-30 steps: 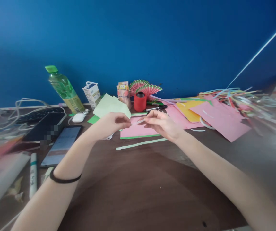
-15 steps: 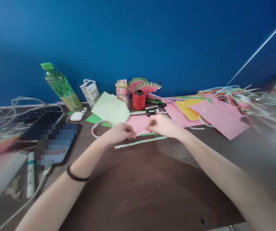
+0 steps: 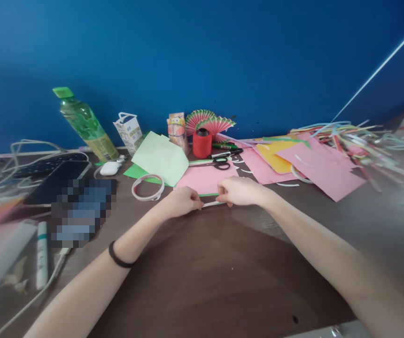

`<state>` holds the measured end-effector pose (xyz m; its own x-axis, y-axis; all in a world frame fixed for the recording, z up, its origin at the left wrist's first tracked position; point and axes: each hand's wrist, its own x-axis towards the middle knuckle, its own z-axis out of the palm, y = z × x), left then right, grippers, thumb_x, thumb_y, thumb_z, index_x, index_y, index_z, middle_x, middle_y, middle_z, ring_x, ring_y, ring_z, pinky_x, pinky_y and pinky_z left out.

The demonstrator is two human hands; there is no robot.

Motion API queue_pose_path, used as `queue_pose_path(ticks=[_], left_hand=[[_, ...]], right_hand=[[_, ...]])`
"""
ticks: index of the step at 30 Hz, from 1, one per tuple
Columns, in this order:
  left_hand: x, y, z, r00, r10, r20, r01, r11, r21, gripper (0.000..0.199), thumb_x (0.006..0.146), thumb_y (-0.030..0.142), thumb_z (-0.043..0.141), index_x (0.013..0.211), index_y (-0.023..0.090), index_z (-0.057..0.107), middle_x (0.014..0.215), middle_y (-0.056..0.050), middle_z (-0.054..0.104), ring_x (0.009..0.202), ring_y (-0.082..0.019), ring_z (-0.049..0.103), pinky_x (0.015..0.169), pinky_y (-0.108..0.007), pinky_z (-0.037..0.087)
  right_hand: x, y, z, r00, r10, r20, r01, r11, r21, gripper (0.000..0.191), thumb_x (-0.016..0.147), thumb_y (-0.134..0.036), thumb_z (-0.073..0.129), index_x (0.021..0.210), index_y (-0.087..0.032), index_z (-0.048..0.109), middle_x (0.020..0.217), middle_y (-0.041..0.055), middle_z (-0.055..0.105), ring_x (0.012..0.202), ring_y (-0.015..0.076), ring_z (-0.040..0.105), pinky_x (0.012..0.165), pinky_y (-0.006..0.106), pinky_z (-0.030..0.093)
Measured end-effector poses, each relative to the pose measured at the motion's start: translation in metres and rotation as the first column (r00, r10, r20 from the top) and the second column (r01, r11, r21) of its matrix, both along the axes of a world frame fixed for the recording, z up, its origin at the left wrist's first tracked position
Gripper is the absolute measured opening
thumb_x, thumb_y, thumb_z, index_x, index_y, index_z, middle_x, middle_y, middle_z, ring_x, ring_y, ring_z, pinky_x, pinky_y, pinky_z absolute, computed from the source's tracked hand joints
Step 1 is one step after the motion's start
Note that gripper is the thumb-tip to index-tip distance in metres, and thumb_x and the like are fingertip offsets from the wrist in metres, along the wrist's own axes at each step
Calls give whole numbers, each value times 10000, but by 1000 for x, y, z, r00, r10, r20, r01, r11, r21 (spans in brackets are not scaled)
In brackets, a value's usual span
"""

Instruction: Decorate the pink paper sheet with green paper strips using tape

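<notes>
A narrow white strip (image 3: 213,203) is stretched between my two hands, just in front of a pink paper sheet (image 3: 204,180) with a green edge. My left hand (image 3: 184,202) pinches its left end and my right hand (image 3: 239,191) pinches the right end. The pale green paper strip seen earlier lies at this spot, mostly hidden; I cannot tell whether the white strip touches it. Left of my left hand stands a tape roll (image 3: 133,191). Black-handled scissors (image 3: 221,163) rest on the far part of the pink sheet.
Behind are pale green paper (image 3: 158,157), a red thread spool (image 3: 202,144), folded paper fans (image 3: 216,126) and a green-capped bottle (image 3: 84,124). Pink sheets (image 3: 323,171) and tangled strips (image 3: 350,136) lie right. A phone (image 3: 82,211), cable (image 3: 59,267) and marker (image 3: 42,256) lie left.
Both hands have come nearer with the white strip, from above the pink sheet to where the pale green strip was visible. More of the scissors and tape roll now shows.
</notes>
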<state>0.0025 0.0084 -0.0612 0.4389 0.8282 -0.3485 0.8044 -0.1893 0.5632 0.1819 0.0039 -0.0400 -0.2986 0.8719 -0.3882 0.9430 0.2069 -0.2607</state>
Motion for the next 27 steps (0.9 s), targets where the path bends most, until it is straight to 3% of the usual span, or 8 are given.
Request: queue_pose_path(ticks=[13, 27], left_hand=[[5, -2, 0, 992, -30, -125, 42, 995, 95, 215, 727, 349, 457, 680, 188, 592, 696, -13, 635, 650, -159, 547, 582, -251, 366], [6, -1, 2, 996, -9, -91, 16, 997, 71, 158, 688, 298, 487, 637, 182, 581, 640, -7, 606, 636, -153, 546, 571, -246, 372]], right_hand=[[2, 4, -8, 999, 44, -9, -44, 998, -48, 110, 759, -288, 505, 728, -194, 551, 665, 5, 678, 642, 144, 579, 502, 228, 330], [1, 5, -11, 997, 81, 20, -80, 996, -27, 147, 766, -309, 492, 754, -194, 582, 656, 17, 659, 641, 152, 568, 511, 234, 316]])
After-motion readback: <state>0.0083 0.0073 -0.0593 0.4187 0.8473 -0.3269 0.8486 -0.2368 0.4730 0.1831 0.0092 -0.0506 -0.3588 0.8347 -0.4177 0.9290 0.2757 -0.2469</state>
